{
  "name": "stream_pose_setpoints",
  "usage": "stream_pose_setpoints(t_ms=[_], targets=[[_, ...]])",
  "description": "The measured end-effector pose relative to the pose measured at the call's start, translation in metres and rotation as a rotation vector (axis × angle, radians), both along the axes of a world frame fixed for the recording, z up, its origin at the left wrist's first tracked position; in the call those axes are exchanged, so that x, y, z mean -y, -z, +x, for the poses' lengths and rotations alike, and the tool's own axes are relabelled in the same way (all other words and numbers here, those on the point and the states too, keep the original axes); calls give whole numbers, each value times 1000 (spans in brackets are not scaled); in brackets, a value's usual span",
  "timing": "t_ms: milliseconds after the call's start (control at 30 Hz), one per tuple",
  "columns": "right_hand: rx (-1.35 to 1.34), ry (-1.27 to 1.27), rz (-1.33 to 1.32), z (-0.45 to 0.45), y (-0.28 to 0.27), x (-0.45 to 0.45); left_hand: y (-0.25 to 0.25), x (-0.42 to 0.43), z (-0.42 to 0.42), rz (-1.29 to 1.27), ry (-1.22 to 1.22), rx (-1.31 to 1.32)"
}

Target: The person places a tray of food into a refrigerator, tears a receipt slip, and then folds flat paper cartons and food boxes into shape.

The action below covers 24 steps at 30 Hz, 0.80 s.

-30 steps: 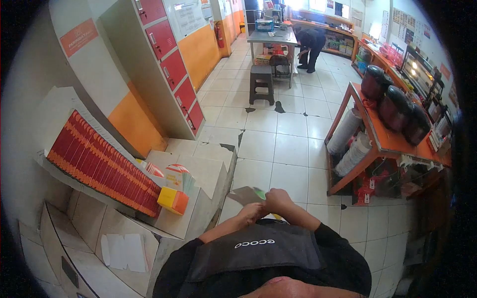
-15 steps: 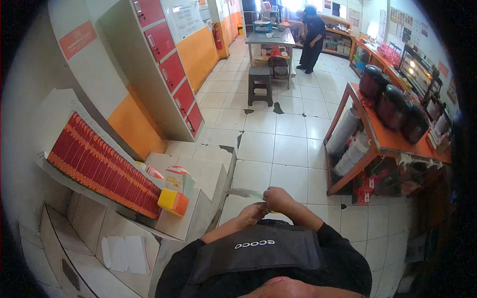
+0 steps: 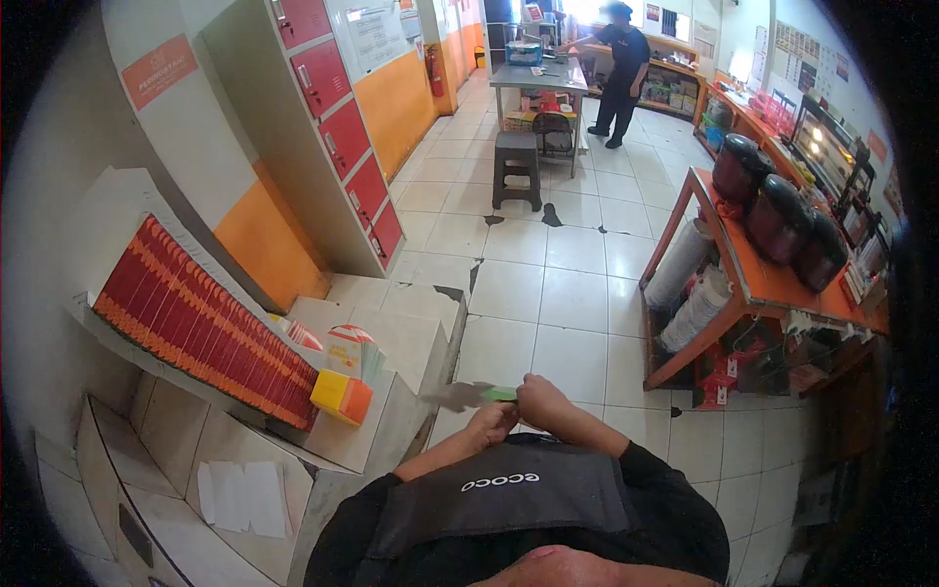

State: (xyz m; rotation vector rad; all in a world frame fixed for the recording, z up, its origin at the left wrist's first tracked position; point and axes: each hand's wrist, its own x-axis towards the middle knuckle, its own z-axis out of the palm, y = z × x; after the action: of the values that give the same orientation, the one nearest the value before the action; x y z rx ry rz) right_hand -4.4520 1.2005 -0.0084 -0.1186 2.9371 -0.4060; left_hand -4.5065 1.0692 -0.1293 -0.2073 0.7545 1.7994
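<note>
The yellow-orange box [image 3: 340, 395] looks formed; right of it, the nearly closed left hand [image 3: 491, 423] and right hand [image 3: 544, 399] pinch a flat piece [image 3: 500, 393], seemingly unfinished.

Landmark: one grey stool [image 3: 516, 171]. Beyond it stood one metal counter [image 3: 526, 76], with one person [image 3: 624, 68] near its right side. Left of the stool, the red locker doors [image 3: 342, 137] numbered five in view; farther back, one fire extinguisher [image 3: 434, 70]. Right of the stool and nearer: one orange counter [image 3: 746, 269], three dark rounded appliances [image 3: 780, 215] on top, two pale bundles [image 3: 696, 308] beneath. Nearer than the stool, hands counted two, one left hand [image 3: 491, 423] and one right hand [image 3: 545, 401], with at least one green piece [image 3: 501, 393]. Near left of the stool: one yellow-and-orange box [image 3: 340, 396]; red packets [image 3: 201, 318] many, packed too tightly to count.
</note>
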Motion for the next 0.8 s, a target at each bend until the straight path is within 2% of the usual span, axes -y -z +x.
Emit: stream_pose_setpoints(t_ms=[67, 167, 267, 367, 400, 467, 600, 700, 800], targets=[[6, -35, -15, 1, -7, 1, -13, -1, 4, -16, -2, -7], [41, -237, 112, -5, 6, -5, -16, -1, 4, -22, -25, -25], [61, -77, -40, -6, 1, -8, -19, -1, 2, -5, -69, -60], [69, -220, -10, -10, -2, -15, -20, -6, 2, -19, -162, -47], [56, -170, -80, -10, -2, -16, -19, -8, 2, -28, -198, -34], [30, -67, -218, -9, 1, -17, 15, -5, -8, 36, -202, 54], [19, -60, -71, -14, 13, -17, -14, -2, -10, 183, -147, 55], [-19, 14, 2, -8, 5, -11, -54, 0, -10, 103, -283, 224], [-15, -78, -65, -7, -1, -12, -30, -5, -14, -2, -333, 55]])
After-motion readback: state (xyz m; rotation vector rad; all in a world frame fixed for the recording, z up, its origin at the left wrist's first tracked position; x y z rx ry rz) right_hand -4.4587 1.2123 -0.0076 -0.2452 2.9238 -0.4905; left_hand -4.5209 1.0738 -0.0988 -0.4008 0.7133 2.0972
